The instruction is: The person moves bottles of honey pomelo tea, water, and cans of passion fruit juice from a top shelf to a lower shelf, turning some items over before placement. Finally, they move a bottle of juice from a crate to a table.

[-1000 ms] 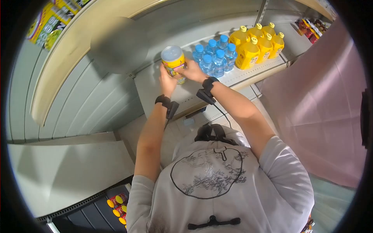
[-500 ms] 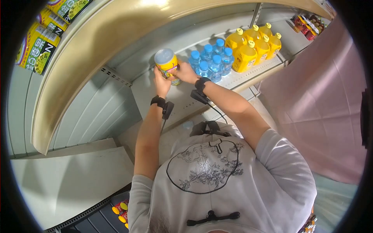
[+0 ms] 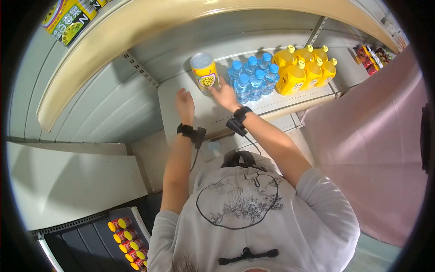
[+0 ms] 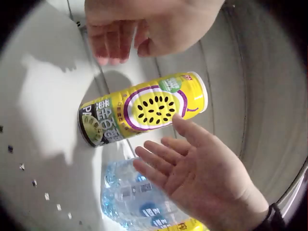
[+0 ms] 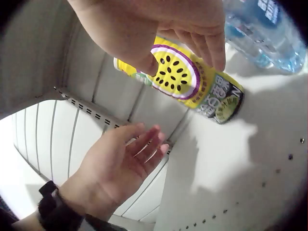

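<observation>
A yellow can with a fruit picture and a clear lid (image 3: 205, 75) stands upright on the white shelf (image 3: 171, 100), left of the blue-capped water bottles (image 3: 256, 85). My right hand (image 3: 225, 96) is at the can's right side, fingers extended, its thumb close to or touching the label; contact is unclear. Off to the can's left, my left hand (image 3: 185, 107) is apart from it with fingers loosely bent and nothing held. The left wrist view has the whole can label (image 4: 155, 109) between both hands. In the right wrist view my right hand partly covers the can (image 5: 178, 77).
Yellow bottles (image 3: 292, 78) stand right of the water bottles. A curved upper shelf edge (image 3: 108, 45) arches above and left, with more yellow packages (image 3: 68, 20) on it. Red yellow-capped bottles (image 3: 131, 245) lie lower left; a pink cloth (image 3: 362, 149) hangs at right.
Both hands have let go of the can, which now stands on the shelf. The left hand has drawn away leftward and down, and the fingers of the right have straightened.
</observation>
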`<control>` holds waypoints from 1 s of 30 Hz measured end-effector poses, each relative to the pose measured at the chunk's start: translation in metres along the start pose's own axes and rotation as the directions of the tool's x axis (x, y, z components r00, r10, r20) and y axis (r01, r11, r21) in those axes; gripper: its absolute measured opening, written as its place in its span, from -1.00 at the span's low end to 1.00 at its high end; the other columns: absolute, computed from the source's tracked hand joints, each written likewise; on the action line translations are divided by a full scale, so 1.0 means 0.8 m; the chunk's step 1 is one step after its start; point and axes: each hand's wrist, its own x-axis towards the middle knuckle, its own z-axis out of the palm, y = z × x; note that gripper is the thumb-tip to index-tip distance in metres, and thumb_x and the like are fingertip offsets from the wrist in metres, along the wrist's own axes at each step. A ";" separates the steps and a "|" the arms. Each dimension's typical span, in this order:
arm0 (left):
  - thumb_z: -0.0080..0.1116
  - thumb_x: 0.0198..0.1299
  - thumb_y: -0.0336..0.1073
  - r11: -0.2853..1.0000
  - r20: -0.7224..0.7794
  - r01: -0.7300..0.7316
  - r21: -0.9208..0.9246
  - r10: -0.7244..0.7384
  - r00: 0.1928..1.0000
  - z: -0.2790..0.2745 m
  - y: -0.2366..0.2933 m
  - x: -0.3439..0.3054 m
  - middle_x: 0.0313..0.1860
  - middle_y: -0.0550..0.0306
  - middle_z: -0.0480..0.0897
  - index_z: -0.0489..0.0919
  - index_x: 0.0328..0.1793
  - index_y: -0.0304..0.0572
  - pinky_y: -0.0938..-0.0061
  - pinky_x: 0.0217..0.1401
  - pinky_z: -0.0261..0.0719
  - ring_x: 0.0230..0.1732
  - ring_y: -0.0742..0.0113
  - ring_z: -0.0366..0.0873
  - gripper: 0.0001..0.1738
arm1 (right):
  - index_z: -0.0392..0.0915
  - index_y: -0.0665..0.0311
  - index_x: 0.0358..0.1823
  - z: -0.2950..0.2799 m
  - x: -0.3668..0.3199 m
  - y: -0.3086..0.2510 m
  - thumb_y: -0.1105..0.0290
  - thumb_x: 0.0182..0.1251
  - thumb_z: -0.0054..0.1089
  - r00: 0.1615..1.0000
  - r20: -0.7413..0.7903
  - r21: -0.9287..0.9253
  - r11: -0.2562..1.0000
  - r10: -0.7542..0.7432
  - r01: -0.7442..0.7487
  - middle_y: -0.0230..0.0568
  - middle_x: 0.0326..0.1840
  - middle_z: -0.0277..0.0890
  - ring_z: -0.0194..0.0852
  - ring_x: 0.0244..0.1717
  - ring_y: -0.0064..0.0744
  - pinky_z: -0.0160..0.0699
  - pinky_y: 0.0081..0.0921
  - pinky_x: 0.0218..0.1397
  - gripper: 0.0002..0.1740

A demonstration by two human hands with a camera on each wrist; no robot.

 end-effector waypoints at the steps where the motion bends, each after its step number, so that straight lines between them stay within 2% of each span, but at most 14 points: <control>1: -0.03 0.11 -0.47 0.996 -0.023 0.026 -0.081 -0.027 0.999 -0.001 -0.001 -0.019 -0.25 -0.02 0.56 0.37 0.04 -0.31 0.55 -0.21 0.47 -0.26 0.36 0.52 -0.67 | 0.19 0.51 0.16 0.003 -0.013 0.006 0.12 0.08 0.16 1.000 0.017 0.028 0.999 -0.016 0.015 0.31 -0.16 0.44 0.44 -0.08 0.12 0.42 -0.25 -0.06 -0.27; 3: -0.06 0.11 -0.49 0.967 -0.067 0.061 -0.248 -0.080 0.995 -0.002 0.002 -0.047 -0.30 0.00 0.57 0.40 0.00 -0.32 0.58 -0.26 0.48 -0.31 0.37 0.53 -0.71 | 0.21 0.51 0.14 0.011 -0.036 0.022 0.10 0.10 0.12 0.999 0.046 -0.015 1.000 -0.009 0.010 0.29 -0.24 0.46 0.46 -0.14 0.12 0.43 -0.23 -0.09 -0.29; 6: -0.08 0.10 -0.50 0.966 -0.064 0.121 -0.229 -0.139 0.988 -0.007 0.034 -0.092 -0.33 0.02 0.57 0.41 -0.03 -0.34 0.62 -0.31 0.47 -0.34 0.40 0.52 -0.72 | 0.34 0.42 0.03 0.016 -0.066 0.040 0.12 0.12 0.07 0.998 0.054 -0.037 0.999 -0.017 0.019 0.25 -0.32 0.48 0.45 -0.20 0.15 0.44 -0.16 -0.13 -0.44; 9: -0.08 0.09 -0.51 0.970 -0.096 0.044 -0.240 -0.069 0.993 -0.008 0.013 -0.114 -0.34 0.04 0.58 0.43 -0.05 -0.35 0.59 -0.31 0.46 -0.33 0.40 0.52 -0.73 | 0.44 0.43 -0.09 0.002 -0.090 0.037 0.11 0.16 0.04 0.987 0.152 -0.021 0.998 -0.049 0.052 0.26 -0.33 0.47 0.44 -0.20 0.18 0.44 -0.16 -0.14 -0.51; 15: -0.05 0.08 -0.49 0.981 -0.117 0.034 -0.194 -0.057 0.991 -0.021 -0.012 -0.166 -0.38 0.08 0.57 0.44 -0.07 -0.33 0.56 -0.28 0.45 -0.35 0.44 0.50 -0.74 | 0.45 0.44 -0.06 -0.017 -0.123 0.030 0.06 0.19 0.01 0.937 0.350 -0.060 0.998 0.006 0.016 0.22 -0.29 0.49 0.50 -0.14 0.03 0.45 -0.29 -0.12 -0.47; 17: -0.04 0.10 -0.46 0.981 -0.121 0.062 -0.181 -0.084 0.989 -0.031 -0.003 -0.192 -0.38 0.10 0.56 0.44 -0.07 -0.32 0.57 -0.28 0.45 -0.34 0.45 0.49 -0.75 | 0.45 0.43 -0.06 -0.011 -0.133 0.055 0.09 0.20 0.02 0.949 0.301 0.019 0.996 -0.091 0.089 0.25 -0.31 0.48 0.52 -0.17 0.00 0.45 -0.31 -0.16 -0.50; 19: -0.04 0.13 -0.43 0.985 -0.161 0.090 -0.145 -0.113 0.980 -0.043 0.015 -0.219 -0.36 0.12 0.55 0.44 -0.06 -0.32 0.57 -0.26 0.45 -0.32 0.47 0.48 -0.76 | 0.48 0.36 -0.09 -0.025 -0.138 0.059 0.15 0.22 -0.01 0.909 0.418 -0.080 0.997 0.016 0.019 0.09 -0.29 0.53 0.54 -0.19 -0.04 0.47 -0.34 -0.15 -0.58; 20: -0.04 0.15 -0.41 0.988 -0.204 0.100 -0.121 -0.123 0.971 -0.049 0.023 -0.231 -0.33 0.14 0.54 0.44 -0.05 -0.32 0.57 -0.25 0.46 -0.31 0.48 0.48 -0.76 | 0.51 0.30 -0.12 -0.026 -0.142 0.072 0.17 0.22 -0.02 0.914 0.402 -0.019 0.997 -0.062 0.076 0.00 -0.32 0.55 0.55 -0.26 -0.07 0.47 -0.33 -0.20 -0.64; 21: -0.05 0.17 -0.42 0.963 -0.210 0.082 -0.257 -0.138 0.968 -0.054 0.002 -0.237 -0.28 0.15 0.53 0.43 -0.05 -0.32 0.57 -0.22 0.48 -0.30 0.48 0.47 -0.77 | 0.52 0.27 -0.15 -0.019 -0.145 0.090 0.18 0.22 -0.02 0.935 0.332 -0.046 0.988 -0.124 0.147 -0.01 -0.39 0.55 0.53 -0.34 -0.14 0.46 -0.30 -0.27 -0.67; 22: -0.04 0.16 -0.45 0.949 -0.270 0.042 -0.313 -0.132 0.954 -0.058 -0.025 -0.239 -0.27 0.15 0.53 0.43 -0.05 -0.30 0.57 -0.20 0.49 -0.29 0.46 0.48 -0.77 | 0.52 0.27 -0.16 -0.022 -0.143 0.093 0.18 0.22 -0.01 0.923 0.381 -0.084 0.992 -0.058 0.096 -0.03 -0.43 0.54 0.50 -0.40 -0.18 0.45 -0.31 -0.29 -0.66; 23: -0.03 0.15 -0.47 0.950 -0.320 0.049 -0.307 -0.151 0.935 -0.064 -0.022 -0.241 -0.27 0.13 0.54 0.44 -0.05 -0.29 0.56 -0.21 0.50 -0.29 0.45 0.49 -0.77 | 0.52 0.28 -0.14 -0.023 -0.142 0.095 0.16 0.22 -0.01 0.918 0.368 -0.080 0.979 -0.146 0.188 -0.03 -0.48 0.53 0.49 -0.49 -0.23 0.44 -0.34 -0.35 -0.64; 25: -0.05 0.16 -0.46 0.958 -0.386 0.079 -0.275 -0.185 0.904 -0.081 0.026 -0.244 -0.31 0.15 0.53 0.43 -0.05 -0.28 0.55 -0.24 0.51 -0.31 0.46 0.50 -0.78 | 0.50 0.35 -0.09 -0.026 -0.140 0.088 0.18 0.22 0.06 0.926 0.349 -0.012 0.988 -0.143 0.157 -0.22 -0.58 0.49 0.40 -0.54 -0.56 0.41 -0.52 -0.44 -0.61; 27: -0.07 0.17 -0.46 0.979 -0.500 -0.097 -0.180 -0.006 0.866 -0.104 0.071 -0.218 -0.34 0.18 0.53 0.43 -0.06 -0.28 0.56 -0.26 0.51 -0.34 0.47 0.49 -0.79 | 0.44 0.38 0.00 -0.053 -0.134 0.032 0.25 0.24 0.07 0.879 0.460 0.111 0.990 -0.127 0.085 -0.32 -0.49 0.50 0.40 -0.47 -0.64 0.41 -0.63 -0.41 -0.61; 30: -0.10 0.18 -0.44 0.924 -0.605 -0.357 -0.134 0.210 0.768 -0.153 0.176 -0.185 -0.37 0.20 0.51 0.43 -0.08 -0.29 0.59 -0.28 0.47 -0.32 0.49 0.48 -0.81 | 0.44 0.35 0.00 -0.115 -0.123 -0.090 0.28 0.19 0.07 0.810 0.544 0.206 0.971 -0.219 0.124 0.03 -0.19 0.54 0.56 -0.17 -0.27 0.49 -0.45 -0.12 -0.61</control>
